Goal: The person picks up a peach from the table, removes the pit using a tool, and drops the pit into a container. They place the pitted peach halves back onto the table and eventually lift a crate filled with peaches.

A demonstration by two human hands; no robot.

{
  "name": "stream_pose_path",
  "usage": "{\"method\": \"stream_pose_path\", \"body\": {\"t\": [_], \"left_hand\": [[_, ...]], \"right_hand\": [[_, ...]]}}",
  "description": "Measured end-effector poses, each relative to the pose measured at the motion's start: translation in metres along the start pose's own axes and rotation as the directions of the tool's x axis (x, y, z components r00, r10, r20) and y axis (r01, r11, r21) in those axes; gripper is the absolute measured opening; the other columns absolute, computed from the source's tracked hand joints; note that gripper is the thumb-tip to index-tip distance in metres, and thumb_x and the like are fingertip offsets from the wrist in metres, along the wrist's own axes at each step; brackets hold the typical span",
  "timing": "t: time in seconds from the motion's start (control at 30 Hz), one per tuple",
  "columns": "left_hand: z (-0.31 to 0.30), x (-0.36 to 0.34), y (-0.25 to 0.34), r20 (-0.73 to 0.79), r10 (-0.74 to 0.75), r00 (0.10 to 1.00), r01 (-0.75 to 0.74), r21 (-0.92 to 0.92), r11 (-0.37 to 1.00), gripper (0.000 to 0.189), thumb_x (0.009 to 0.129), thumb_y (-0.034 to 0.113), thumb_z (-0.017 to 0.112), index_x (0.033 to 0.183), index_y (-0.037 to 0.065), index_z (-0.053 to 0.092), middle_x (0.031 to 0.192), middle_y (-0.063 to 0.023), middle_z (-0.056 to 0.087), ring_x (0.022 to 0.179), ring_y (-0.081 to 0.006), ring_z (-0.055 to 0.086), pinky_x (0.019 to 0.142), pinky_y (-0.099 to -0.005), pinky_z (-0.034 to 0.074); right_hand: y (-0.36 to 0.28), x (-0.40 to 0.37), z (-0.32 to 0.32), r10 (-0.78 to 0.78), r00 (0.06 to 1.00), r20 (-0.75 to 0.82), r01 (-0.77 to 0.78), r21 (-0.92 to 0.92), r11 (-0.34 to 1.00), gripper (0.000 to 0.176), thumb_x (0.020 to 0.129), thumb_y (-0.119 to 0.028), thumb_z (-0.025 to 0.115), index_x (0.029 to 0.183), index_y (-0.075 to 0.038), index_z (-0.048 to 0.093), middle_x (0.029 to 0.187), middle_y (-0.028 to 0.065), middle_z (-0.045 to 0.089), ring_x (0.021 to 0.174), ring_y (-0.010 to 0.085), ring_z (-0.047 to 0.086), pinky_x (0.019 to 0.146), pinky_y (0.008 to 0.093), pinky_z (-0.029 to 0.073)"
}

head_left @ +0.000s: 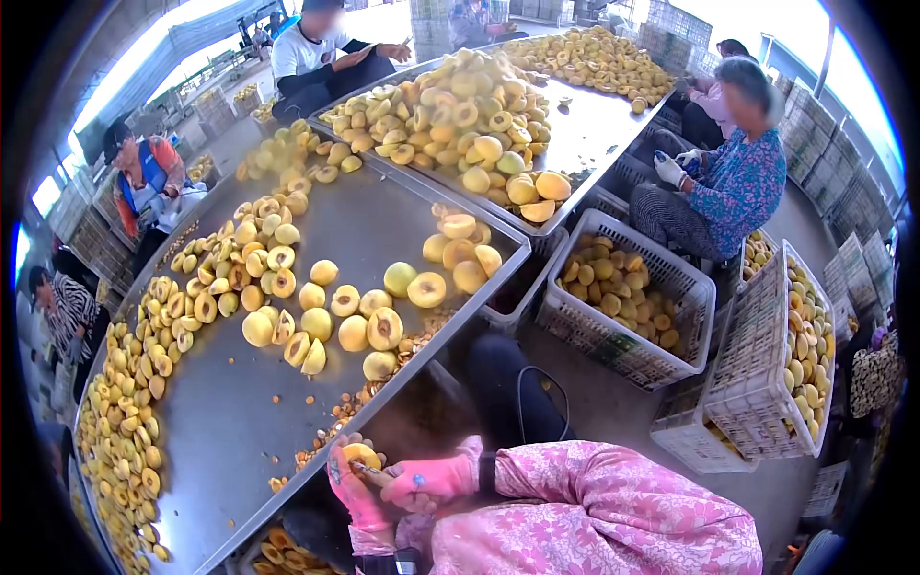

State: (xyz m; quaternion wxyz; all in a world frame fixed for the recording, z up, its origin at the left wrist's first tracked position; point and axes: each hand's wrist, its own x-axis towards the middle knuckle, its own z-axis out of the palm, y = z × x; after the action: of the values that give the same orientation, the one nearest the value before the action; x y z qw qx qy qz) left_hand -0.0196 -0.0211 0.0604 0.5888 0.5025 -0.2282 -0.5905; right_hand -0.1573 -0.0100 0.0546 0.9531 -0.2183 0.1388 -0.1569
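My left hand (353,484), in a pink glove, is wrapped round a halved yellow fruit (361,455) just off the table's near edge. Beside it, my right hand (422,482), also in a pink glove, is closed on a small pointed tool (367,469) whose tip lies at the cut face of the fruit. Halved fruits (384,328) with brown centres and loose pits (343,410) lie on the metal table (287,398) in front of my hands.
A second metal table (586,120) bears a big fruit heap. Crates of fruit (623,362) stand on the floor at the right, and another (287,551) below my hands. Several people sit around, one in a blue patterned top (738,192).
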Motion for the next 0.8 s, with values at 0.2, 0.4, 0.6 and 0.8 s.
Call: {"method": "stream_pose_path", "body": {"t": [0.2, 0.4, 0.6, 0.8], "left_hand": [[0.004, -0.002, 0.001, -0.016, 0.006, 1.000, -0.007, -0.065, 0.998, 0.041, 0.093, 0.039, 0.049, 0.116, 0.005, 0.051, 0.109, -0.0088, 0.059, 0.091, -0.0198, 0.059, 0.070, -0.0317, 0.053], [-0.021, 0.015, -0.021, 0.246, -0.158, 0.956, 0.279, -0.603, 0.748, 0.039, 0.093, 0.039, 0.051, 0.115, 0.008, 0.051, 0.109, -0.0087, 0.060, 0.097, -0.0211, 0.061, 0.076, -0.0343, 0.054], [-0.025, 0.011, 0.019, -0.003, 0.026, 1.000, -0.026, -0.171, 0.985, 0.038, 0.090, 0.031, 0.056, 0.115, 0.003, 0.051, 0.107, -0.0130, 0.060, 0.088, -0.0242, 0.063, 0.067, -0.0382, 0.057], [-0.102, 0.006, 0.070, -0.226, 0.369, 0.901, -0.348, 0.128, 0.929, 0.035, 0.087, 0.027, 0.062, 0.109, 0.000, 0.054, 0.103, -0.0154, 0.063, 0.087, -0.0239, 0.064, 0.067, -0.0411, 0.057]], "right_hand": [[0.009, 0.007, -0.013, -0.142, 0.988, -0.058, 0.134, -0.121, 0.984, 0.018, 0.088, -0.019, 0.054, 0.073, -0.013, 0.046, 0.055, -0.0047, 0.043, 0.039, 0.0038, 0.037, 0.035, 0.0191, 0.029], [0.010, -0.002, 0.022, -0.091, 0.996, 0.004, 0.090, 0.068, 0.994, 0.015, 0.087, -0.017, 0.054, 0.076, -0.011, 0.047, 0.053, -0.0039, 0.042, 0.039, 0.0056, 0.036, 0.035, 0.0190, 0.027], [-0.013, -0.025, 0.039, -0.093, 0.996, 0.013, 0.094, -0.115, 0.989, 0.012, 0.084, -0.014, 0.055, 0.093, -0.007, 0.049, 0.068, -0.0029, 0.047, 0.052, 0.0047, 0.042, 0.045, 0.0193, 0.031], [0.015, -0.010, -0.024, -0.251, 0.960, -0.123, -0.098, -0.989, 0.109, 0.022, 0.092, -0.026, 0.044, 0.090, -0.005, 0.049, 0.064, 0.0040, 0.052, 0.055, 0.0174, 0.050, 0.052, 0.0308, 0.039]]}}
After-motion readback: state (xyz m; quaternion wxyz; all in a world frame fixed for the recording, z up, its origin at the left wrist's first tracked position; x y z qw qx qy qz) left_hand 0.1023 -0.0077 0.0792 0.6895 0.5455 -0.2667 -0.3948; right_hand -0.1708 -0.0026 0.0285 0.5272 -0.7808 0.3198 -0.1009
